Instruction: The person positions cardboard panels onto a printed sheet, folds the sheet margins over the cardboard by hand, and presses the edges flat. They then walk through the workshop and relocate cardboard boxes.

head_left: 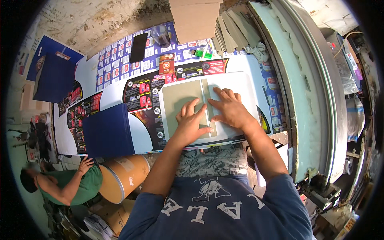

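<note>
A greyish-tan board (176,94) lies flat on a white sheet (236,82) in front of me. Along its right edge runs a narrow strip of the same board (205,89), with a thin white gap between the two. My left hand (193,122) rests on the board near the gap, its fingers spread and partly bent. On the strip and the white sheet, my right hand (230,108) presses with its thumb and forefinger apart. Neither hand grips anything that I can see. The lower part of the strip is partly hidden by my hands.
Dark blue covers (108,132) are stacked at left, more (54,76) beyond. Behind are a phone (139,48), a glass (161,37), a small red-brown packet (167,64), a cardboard box (196,20) and board strips (236,32). A machine (308,88) flanks the right; a co-worker (72,184) is at left.
</note>
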`<action>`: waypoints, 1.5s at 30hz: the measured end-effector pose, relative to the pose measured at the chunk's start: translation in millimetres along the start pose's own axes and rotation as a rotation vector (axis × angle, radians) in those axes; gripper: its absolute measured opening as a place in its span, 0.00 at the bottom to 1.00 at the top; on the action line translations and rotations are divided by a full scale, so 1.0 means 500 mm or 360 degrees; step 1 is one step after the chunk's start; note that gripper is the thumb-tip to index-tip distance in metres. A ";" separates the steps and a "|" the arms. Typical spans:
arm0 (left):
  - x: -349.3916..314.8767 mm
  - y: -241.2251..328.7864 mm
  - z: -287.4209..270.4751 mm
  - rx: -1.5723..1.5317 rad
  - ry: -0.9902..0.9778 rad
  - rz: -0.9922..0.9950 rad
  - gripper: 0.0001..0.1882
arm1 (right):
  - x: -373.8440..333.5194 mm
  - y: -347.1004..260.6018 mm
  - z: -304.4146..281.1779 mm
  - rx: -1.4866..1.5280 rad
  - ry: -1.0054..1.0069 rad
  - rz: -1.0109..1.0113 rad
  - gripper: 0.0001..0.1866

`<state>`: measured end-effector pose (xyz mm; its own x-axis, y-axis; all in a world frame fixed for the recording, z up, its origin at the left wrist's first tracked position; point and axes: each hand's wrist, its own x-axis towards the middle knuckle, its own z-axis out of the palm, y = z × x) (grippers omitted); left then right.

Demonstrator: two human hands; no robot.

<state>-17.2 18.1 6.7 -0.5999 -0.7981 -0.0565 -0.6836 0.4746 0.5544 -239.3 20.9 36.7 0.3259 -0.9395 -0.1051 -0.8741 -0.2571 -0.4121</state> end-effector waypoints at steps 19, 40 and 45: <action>0.449 0.019 -0.518 0.0900 0.0839 0.0177 0.17 | -0.136 -0.068 -0.046 0.0854 0.0941 0.0109 0.15; 0.214 0.304 -0.553 -0.0388 0.1529 0.0643 0.09 | -0.166 -0.044 -0.281 0.0424 0.1874 0.0105 0.25; 0.241 0.168 -0.305 -0.1082 0.0662 0.0278 0.21 | -0.137 -0.041 -0.224 0.1099 0.1310 0.0434 0.25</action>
<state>-83.4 -95.1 173.1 -0.3796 -0.8695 0.3162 -0.1126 0.3826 0.9170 -284.2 65.1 153.8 -0.4099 -0.8746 0.2590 -0.4077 -0.0783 -0.9098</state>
